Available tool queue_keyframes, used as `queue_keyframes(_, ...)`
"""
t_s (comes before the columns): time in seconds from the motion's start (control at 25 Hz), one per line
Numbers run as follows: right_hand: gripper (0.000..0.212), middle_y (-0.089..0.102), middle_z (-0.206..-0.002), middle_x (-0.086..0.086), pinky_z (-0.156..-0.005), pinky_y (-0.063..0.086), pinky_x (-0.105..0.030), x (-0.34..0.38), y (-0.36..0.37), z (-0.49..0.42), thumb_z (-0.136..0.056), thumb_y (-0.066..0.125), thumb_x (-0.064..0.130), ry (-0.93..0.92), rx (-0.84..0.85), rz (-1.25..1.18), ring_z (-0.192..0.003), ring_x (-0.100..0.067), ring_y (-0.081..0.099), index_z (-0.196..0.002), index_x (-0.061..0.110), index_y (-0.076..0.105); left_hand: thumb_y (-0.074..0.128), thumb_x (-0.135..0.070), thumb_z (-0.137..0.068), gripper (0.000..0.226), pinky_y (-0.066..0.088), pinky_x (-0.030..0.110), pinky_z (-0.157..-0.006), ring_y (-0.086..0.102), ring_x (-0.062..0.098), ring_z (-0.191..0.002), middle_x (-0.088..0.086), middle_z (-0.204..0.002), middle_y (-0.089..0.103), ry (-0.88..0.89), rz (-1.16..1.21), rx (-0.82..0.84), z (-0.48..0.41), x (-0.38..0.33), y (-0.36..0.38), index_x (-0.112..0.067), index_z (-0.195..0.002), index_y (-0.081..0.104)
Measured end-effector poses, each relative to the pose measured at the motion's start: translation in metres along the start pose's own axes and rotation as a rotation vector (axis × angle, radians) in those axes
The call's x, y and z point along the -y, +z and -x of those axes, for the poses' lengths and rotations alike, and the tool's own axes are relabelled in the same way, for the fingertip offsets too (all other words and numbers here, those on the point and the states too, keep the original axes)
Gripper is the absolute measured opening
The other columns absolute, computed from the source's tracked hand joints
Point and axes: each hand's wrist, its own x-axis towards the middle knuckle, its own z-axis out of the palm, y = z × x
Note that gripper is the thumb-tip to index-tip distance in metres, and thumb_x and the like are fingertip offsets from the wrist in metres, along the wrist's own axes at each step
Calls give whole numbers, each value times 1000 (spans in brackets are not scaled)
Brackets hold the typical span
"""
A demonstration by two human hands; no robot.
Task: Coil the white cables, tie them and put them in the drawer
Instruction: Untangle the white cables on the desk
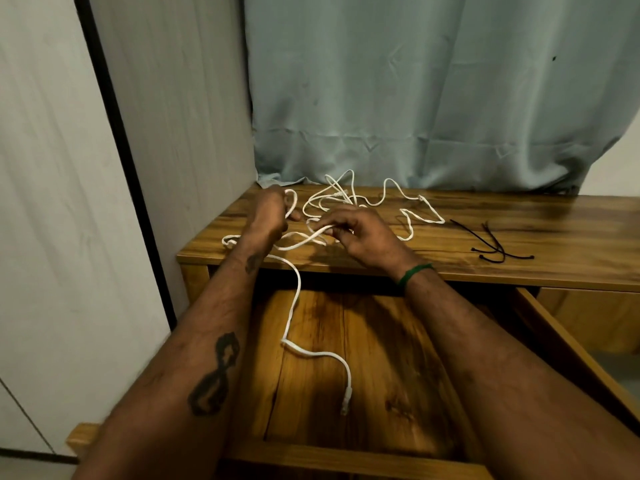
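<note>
A tangle of white cables [367,202] lies on the wooden table top [519,237]. My left hand [266,213] grips a loop of white cable above the table's left end. My right hand [360,230] pinches a strand of the same cable just right of it. One cable end [298,299] hangs over the table edge and trails into the open drawer [363,455] below, its plug [345,401] resting on the drawer floor.
Several black ties [491,242] lie on the table to the right of the cables. A grey-blue curtain [433,91] hangs behind the table. A pale wall panel [69,202] stands close on the left.
</note>
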Motion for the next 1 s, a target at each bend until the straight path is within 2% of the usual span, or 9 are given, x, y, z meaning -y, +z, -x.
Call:
queue_keyframes(0.12,23,74,-103,2,-92,56,-37,5,3,-7,-94,58,6,85,-202,-237,-100,-14,70,-107,18,74,25,-62,-103,62,33,25,-49,43,18,-49,1,-53,60,149,-147,188,9,0,11,-15,-86,60)
queue_keyframes(0.24,10,74,-85,-5,-69,61,-42,3,1,-8,-96,59,12,260,-293,-351,-75,-23,74,-99,18,68,23,-79,-93,74,44,37,-64,58,24,-75,17,-90,71,294,-171,387,13,1,11,-21,-111,66)
queue_keyframes(0.32,8,71,-71,-8,-50,57,-39,0,-3,-8,-96,63,18,364,-298,-308,-54,-26,69,-92,14,69,34,-76,-94,58,45,34,-68,61,17,-81,-1,-92,72,358,-229,500,16,2,13,-33,-110,70)
queue_keyframes(0.4,11,68,-62,-5,-39,49,-28,-1,-5,-7,-94,65,12,433,-285,-278,-41,-19,61,-85,10,72,54,-57,-98,28,47,26,-70,62,3,-74,-19,-83,71,418,-373,584,17,5,19,-35,-106,70)
queue_keyframes(0.48,5,69,-64,-8,-36,47,-26,0,-4,-6,-91,69,8,487,-294,-342,-38,-17,59,-86,7,72,56,-39,-103,14,44,21,-58,57,0,-58,-21,-73,69,361,-437,644,18,8,25,-30,-100,67)
queue_keyframes(0.64,7,67,-72,-4,-51,55,-30,0,-10,-8,-90,71,6,504,-358,-533,-54,-17,63,-91,12,67,47,-32,-107,20,43,26,-52,50,12,-61,4,-85,62,234,-172,574,10,11,27,-21,-107,63)
queue_keyframes(0.72,5,71,-84,0,-68,56,-33,-10,-11,-7,-91,70,19,454,-349,-333,-72,-14,68,-95,19,68,42,-35,-109,30,51,28,-61,58,14,-70,6,-85,60,226,53,506,11,10,34,-15,-102,64)
queue_keyframes(0.84,33,74,-106,-3,-88,55,-40,-9,-6,3,-96,55,45,344,-82,-2,-96,-18,70,-119,23,64,39,-33,-110,35,57,27,-66,65,16,-69,4,-79,66,232,288,348,15,8,48,-12,-96,63)
queue_keyframes(1.0,37,74,-109,-4,-87,54,-36,1,-11,8,-93,58,43,185,160,382,-101,-25,67,-124,25,63,40,-42,-108,39,62,50,-76,72,42,-82,19,-85,71,97,619,93,4,2,41,-8,-98,58)
